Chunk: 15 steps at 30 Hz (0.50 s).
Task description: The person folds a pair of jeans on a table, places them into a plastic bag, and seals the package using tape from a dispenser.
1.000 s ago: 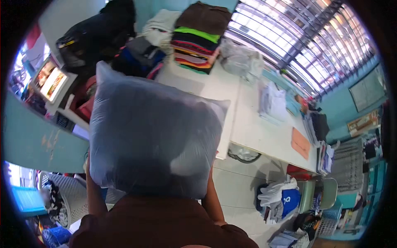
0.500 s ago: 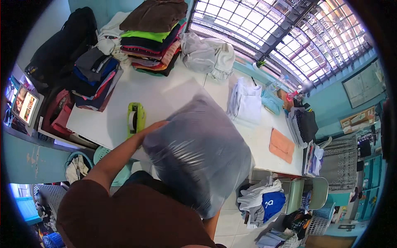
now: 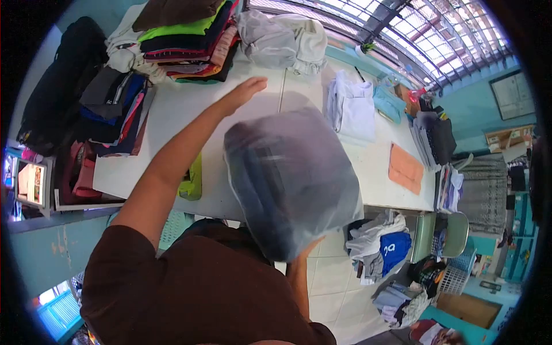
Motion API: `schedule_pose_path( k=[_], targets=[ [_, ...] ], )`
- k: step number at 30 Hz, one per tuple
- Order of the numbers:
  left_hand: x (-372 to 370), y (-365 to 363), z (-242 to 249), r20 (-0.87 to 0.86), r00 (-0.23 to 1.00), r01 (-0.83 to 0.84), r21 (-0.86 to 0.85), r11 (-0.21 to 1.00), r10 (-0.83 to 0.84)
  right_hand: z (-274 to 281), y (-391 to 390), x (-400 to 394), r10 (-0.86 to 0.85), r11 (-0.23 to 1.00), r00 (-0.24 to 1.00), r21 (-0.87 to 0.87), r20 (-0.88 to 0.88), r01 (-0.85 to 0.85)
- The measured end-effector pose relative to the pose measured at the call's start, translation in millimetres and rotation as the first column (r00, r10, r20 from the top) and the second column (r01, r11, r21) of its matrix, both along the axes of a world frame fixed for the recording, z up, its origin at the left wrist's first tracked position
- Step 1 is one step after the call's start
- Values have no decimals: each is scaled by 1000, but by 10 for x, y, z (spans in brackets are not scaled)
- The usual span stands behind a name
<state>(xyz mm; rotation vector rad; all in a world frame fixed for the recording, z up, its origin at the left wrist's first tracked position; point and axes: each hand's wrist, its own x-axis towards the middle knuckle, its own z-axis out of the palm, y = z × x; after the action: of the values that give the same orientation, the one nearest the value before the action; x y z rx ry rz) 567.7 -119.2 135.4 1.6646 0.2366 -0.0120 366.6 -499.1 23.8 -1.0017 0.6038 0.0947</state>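
Note:
A bulging, translucent plastic bag of folded clothes (image 3: pixel 293 178) is in front of my body, over the near edge of the white table (image 3: pixel 190 123). My right hand (image 3: pixel 312 247) supports it from below at its near right corner; most of those fingers are hidden behind the plastic. Raised over the table beyond the bag, my left hand (image 3: pixel 248 94) is stretched out with nothing in it, apart from the plastic. Under my left forearm lies a lime-green tape dispenser (image 3: pixel 192 181), partly covered.
Tall piles of folded clothes (image 3: pixel 184 43) stand at the back left, beside a white plastic bundle (image 3: pixel 267 40). Folded white garments (image 3: pixel 352 106) and an orange cloth (image 3: pixel 405 168) lie on the right. Loose clothes (image 3: pixel 376 241) are heaped below the table's right edge, near a green chair (image 3: pixel 454 236).
My left hand has let go of the bag's left side and moved up and away over the table. The bag has turned and shifted slightly up and right in view.

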Motion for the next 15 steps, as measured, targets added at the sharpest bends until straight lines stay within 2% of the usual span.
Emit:
schedule_pose_path(
  k=[1,3,5,7,8,9,11,12,13,15],
  targets=[
    [1,-17,97,57,997,44,74,996,-49,-7,155,74,-71,978,981,182,-179,104],
    [-66,-55,223,156,975,121,239,964,-161,63,483,160,71,964,991,264,-117,-38],
    [-151,-113,268,117,965,156,457,876,-233,205,794,227,243,933,968,288,-65,-215],
    [-175,-105,97,73,958,177,605,776,-276,194,1038,239,306,926,951,248,-52,-284],
    [-162,-50,-34,8,959,187,734,653,-284,203,1098,269,286,949,955,163,-76,-271],
    [-171,13,-19,31,962,168,719,675,-272,162,1064,318,177,984,980,35,-89,-174],
    [-201,133,27,66,968,133,686,716,-243,44,852,458,-49,976,996,-215,-79,31],
    [-169,200,41,98,976,80,663,744,-193,133,781,567,-68,892,993,-440,97,104],
    [-157,235,93,192,965,-12,716,698,-180,282,723,685,-42,755,963,-622,267,206],
    [-180,221,289,354,917,-186,784,592,-182,725,772,929,182,572,891,-782,415,247]
  ],
)
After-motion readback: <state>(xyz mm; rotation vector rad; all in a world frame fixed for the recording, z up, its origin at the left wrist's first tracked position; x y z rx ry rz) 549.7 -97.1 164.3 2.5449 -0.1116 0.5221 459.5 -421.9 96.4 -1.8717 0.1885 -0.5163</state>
